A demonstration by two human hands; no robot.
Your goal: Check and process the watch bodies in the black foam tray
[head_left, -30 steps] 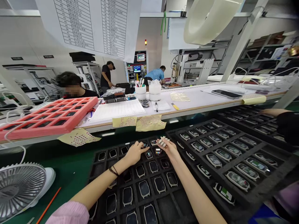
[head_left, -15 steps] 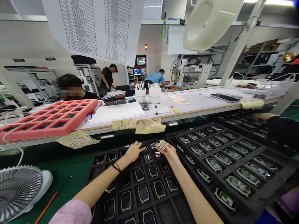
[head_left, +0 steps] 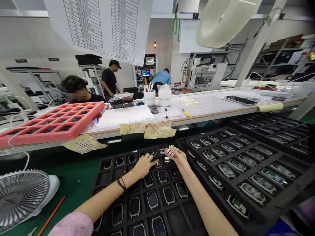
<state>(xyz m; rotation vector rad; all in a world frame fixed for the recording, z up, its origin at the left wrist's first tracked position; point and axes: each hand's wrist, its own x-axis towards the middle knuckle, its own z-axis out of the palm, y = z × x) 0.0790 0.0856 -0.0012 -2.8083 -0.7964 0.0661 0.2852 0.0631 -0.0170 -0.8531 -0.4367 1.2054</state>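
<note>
A person's left hand (head_left: 144, 165), grip released, lay spread over a smartwatch (head_left: 158, 163) at 12 o'clock in a black foam tray (head_left: 104, 178), working along its top row. Just beside it at 3 o'clock, the right hand (head_left: 178, 158) bore pale strips (head_left: 172, 150); whether that grip was clenched could not be told.

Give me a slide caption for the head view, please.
Left hand and right hand over watches in a black foam tray, small pale strips on the right fingers.
</note>
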